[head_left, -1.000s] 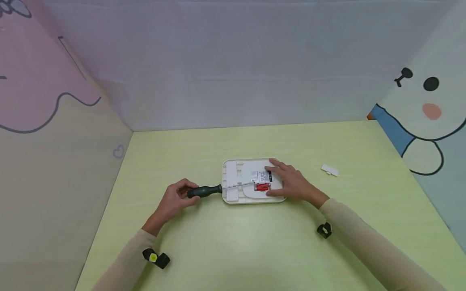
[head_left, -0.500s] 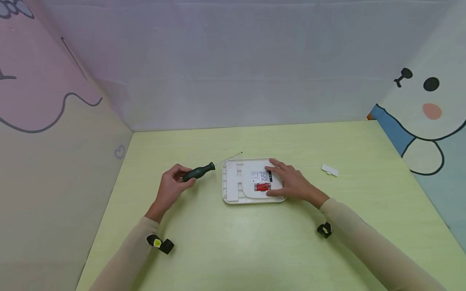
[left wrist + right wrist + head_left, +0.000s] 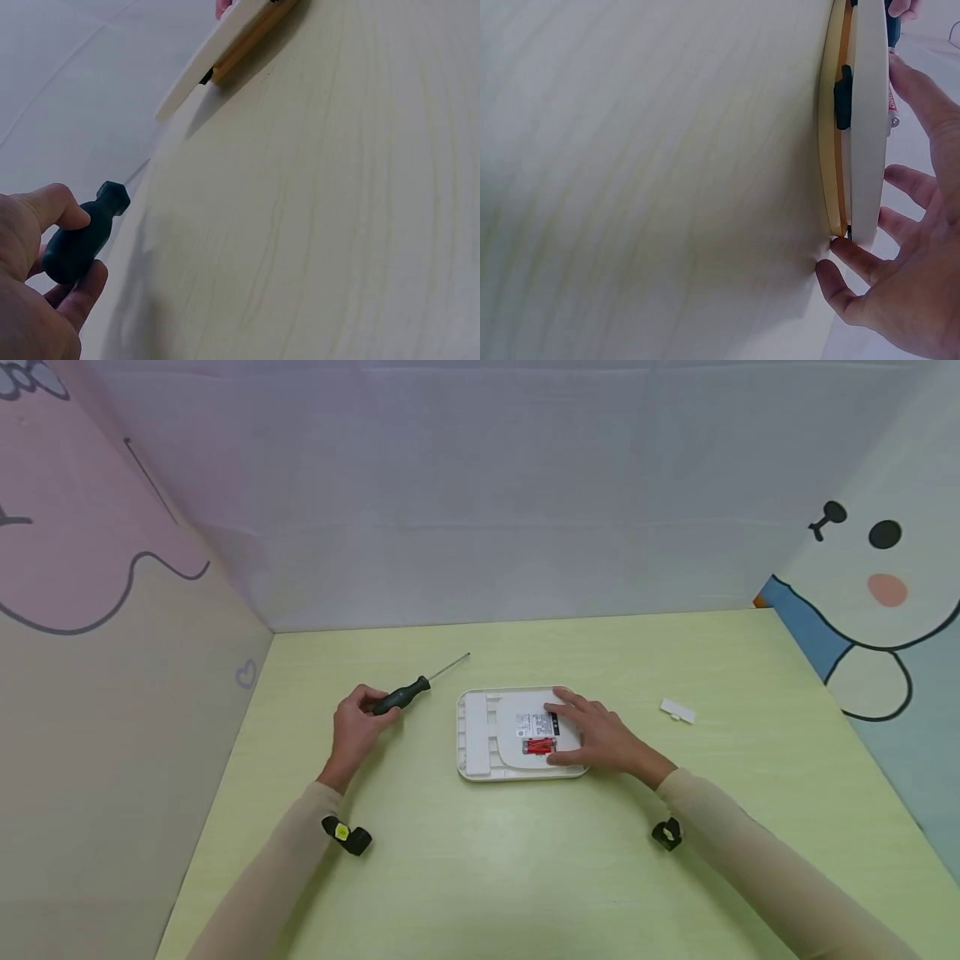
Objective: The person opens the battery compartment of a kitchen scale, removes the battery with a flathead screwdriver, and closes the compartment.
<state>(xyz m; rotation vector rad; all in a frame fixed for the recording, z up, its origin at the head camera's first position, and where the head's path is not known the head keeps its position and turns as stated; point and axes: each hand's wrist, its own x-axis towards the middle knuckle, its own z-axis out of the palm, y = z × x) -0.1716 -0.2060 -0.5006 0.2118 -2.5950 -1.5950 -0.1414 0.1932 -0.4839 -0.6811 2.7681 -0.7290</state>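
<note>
In the head view a white rounded device (image 3: 480, 735) lies flat on the table, its underside up, with a printed label (image 3: 532, 725) and red batteries (image 3: 539, 746) in an uncovered compartment. My right hand (image 3: 596, 735) rests on its right end, fingers spread, thumb just beside the batteries. In the right wrist view these fingers touch the device's edge. My left hand (image 3: 356, 727) grips a dark green screwdriver (image 3: 402, 696) by its handle, left of the device. The thin shaft points up and right, apart from the device. The left wrist view shows the handle (image 3: 79, 244) between thumb and fingers.
A small white battery cover (image 3: 678, 710) lies on the pale yellow table (image 3: 480, 877), right of the device. A plain back wall (image 3: 480, 502) and printed side panels (image 3: 892, 610) border the table. Wrist cameras (image 3: 347, 835) sit on both forearms.
The screwdriver's tip has left the battery compartment. My left hand has carried the screwdriver up and to the left, beyond the device's upper left corner. The right hand and device have stayed put.
</note>
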